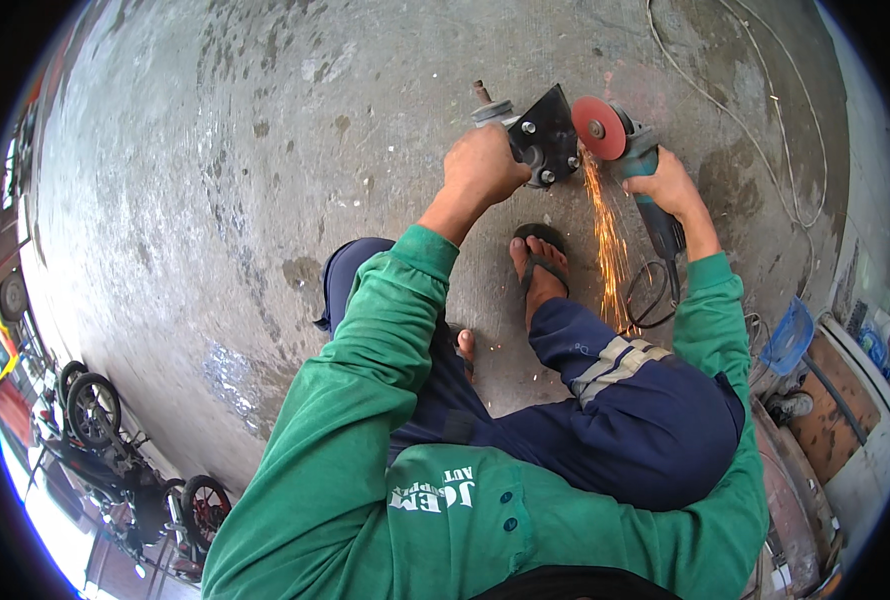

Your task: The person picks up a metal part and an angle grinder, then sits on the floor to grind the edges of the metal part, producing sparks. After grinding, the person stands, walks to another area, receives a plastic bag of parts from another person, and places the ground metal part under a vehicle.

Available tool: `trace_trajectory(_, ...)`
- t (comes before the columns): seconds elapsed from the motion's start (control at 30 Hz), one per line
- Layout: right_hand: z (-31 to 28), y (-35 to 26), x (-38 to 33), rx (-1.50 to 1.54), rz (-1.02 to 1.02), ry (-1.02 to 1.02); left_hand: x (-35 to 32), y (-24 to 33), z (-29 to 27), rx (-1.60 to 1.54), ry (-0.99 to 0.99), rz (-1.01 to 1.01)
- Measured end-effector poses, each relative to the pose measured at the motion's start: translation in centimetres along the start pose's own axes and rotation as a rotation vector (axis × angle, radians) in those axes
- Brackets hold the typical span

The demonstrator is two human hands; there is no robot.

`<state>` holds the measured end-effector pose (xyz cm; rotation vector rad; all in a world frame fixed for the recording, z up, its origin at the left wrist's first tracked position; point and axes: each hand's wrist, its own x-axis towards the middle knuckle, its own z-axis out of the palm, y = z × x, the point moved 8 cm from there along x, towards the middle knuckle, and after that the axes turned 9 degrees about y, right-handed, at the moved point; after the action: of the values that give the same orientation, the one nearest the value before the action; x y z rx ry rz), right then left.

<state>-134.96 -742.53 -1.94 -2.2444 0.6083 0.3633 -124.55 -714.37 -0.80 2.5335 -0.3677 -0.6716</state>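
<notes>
Two hands work: left hand grips metal part, right hand grinder.

A: Left hand fingers wrap behind the black metal part, fingertips hidden.
B: Right hand?
A: Its palm covers the grinder body, so the switch can't be seen. Contact point is lost in sparks.
B: Edges?
A: Motorbikes are bent and cut off at the lower left. Clutter on the right is too small to tell.
</notes>
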Motion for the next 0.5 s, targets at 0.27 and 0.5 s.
trace_trajectory(0.27,-0.13,-1.16,0.85,0.024,-0.003,-0.002,-0.19,0.37,-0.55,0.025,0.020,0.003)
trace_trajectory(0.5,-0.35,-0.91,0.72,-0.033,-0.013,0.010,-0.18,0.40,-0.49,0.023,0.004,-0.007)
